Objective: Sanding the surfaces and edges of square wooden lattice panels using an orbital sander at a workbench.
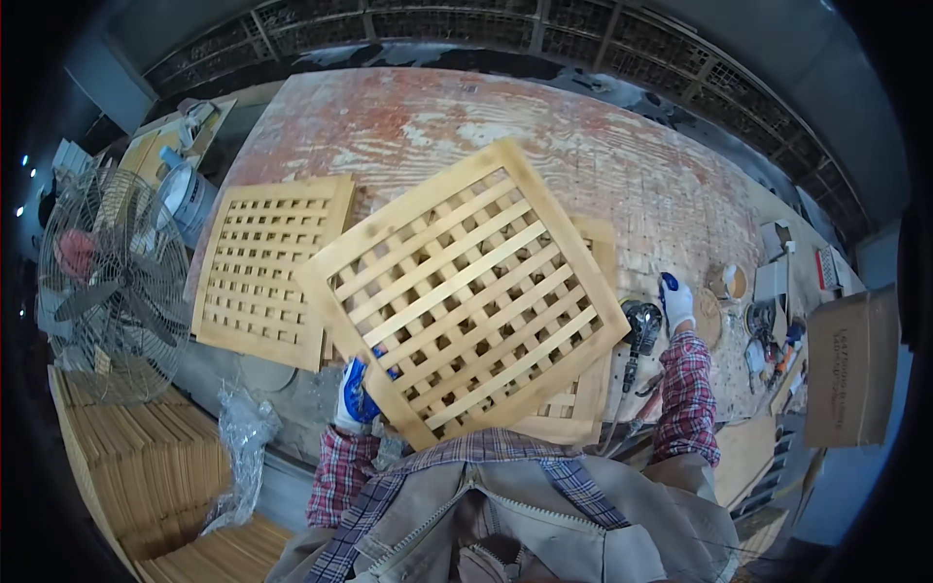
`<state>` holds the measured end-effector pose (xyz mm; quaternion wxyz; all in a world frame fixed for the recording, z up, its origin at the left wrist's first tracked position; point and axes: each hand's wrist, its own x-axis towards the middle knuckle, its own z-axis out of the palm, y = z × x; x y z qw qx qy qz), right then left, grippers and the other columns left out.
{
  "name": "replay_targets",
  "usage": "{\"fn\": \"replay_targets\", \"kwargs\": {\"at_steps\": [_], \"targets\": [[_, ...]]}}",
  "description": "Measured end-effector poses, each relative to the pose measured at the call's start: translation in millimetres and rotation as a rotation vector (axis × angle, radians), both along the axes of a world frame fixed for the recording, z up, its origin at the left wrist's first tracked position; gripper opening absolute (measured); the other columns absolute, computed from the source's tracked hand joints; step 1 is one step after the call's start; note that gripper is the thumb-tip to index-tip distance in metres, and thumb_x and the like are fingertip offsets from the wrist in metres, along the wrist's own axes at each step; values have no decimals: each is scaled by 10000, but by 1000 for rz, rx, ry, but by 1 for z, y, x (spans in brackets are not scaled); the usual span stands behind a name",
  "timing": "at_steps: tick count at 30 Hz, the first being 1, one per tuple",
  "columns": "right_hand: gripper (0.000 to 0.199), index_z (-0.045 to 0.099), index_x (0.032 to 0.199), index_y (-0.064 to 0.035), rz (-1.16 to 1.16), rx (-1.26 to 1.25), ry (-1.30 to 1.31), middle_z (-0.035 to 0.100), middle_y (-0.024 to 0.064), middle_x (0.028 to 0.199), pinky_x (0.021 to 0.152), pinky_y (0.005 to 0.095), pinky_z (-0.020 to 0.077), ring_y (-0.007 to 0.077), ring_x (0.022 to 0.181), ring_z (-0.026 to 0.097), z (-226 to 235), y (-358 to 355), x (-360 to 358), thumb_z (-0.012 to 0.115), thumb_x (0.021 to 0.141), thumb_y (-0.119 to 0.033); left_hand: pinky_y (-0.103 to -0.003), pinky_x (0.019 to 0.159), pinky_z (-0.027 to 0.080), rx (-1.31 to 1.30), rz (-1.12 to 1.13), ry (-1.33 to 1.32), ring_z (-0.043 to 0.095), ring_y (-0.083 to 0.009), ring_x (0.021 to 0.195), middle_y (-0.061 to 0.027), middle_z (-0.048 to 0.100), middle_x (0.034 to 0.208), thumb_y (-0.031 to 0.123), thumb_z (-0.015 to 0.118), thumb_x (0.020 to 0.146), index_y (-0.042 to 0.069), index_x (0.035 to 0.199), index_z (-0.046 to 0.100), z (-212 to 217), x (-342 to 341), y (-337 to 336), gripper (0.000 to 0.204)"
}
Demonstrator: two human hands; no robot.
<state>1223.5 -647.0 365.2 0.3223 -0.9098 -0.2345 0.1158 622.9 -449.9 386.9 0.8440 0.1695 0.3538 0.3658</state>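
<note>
Now one lattice panel [536, 234] spreads two o'clock from the left hand [354, 396], fingers clamping its edge; one black tool [640, 328] sits eight o'clock of the right hand [677, 303], grip unclear.

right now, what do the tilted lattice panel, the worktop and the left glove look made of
Panel: wood, probably sanded or clear-coated; its crossed slats vary in yellow-brown tone. Worktop: likely plywood with worn red paint; pale, wavy grain shows through the patches. Left glove: white fabric, maybe knit, with a blue coating, perhaps rubber; the blue looks slightly shiny.
</note>
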Motion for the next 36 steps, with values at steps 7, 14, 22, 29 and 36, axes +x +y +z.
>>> {"fn": "replay_targets", "kwargs": {"at_steps": [7, 14, 22, 29, 36], "targets": [[272, 672, 1016, -64, 176, -211, -101, 678, 165, 816, 672, 404, 512, 313, 764, 665, -73, -33, 61, 556, 902, -281, -422, 773, 564, 75, 70, -71, 638, -280, 901, -78, 625, 1097, 335, 560, 948, 96, 1252, 510, 37, 4, -15, 390], [315, 647, 1047, -44, 144, -197, -105, 666, 210, 962, 765, 445, 495, 387, 919, 626, -65, -28, 38, 538, 906, -304, -434, 804, 537, 101, 127, -86, 621, -295, 946, -98, 619, 1107, 368, 569, 938, 84, 1263, 497, 45, -12, -28, 437], [296, 618, 931, -8, 546, 423, -96, 561, 28, 723, 652, 289, 446, 128, 687, 519, 4, -20, -56, 537, 962, -291, -442, 865, 529, 66, -74, -138, 621, -296, 1005, -148, 608, 1159, 369, 544, 949, 29, 1282, 486, 54, 13, -1, 479], [320, 580, 841, -25, 351, 307, 242, 505, 3, 696, 579, 257, 384, 84, 672, 454, 47, -38, -131, 544, 970, -316, -412, 870, 533, 68, -156, -112, 628, -270, 999, -134, 612, 1160, 360, 518, 962, 33, 1299, 476, 54, 32, 22, 472], [367, 580, 852, -13, 209, 341, 104, 500, -17, 743, 582, 251, 371, 84, 685, 419, 45, -117, -178, 515, 980, -350, -378, 825, 541, 133, -317, -140, 634, -249, 950, -129, 613, 1156, 374, 496, 969, 25, 1299, 472, 78, 51, 29, 481]]}}
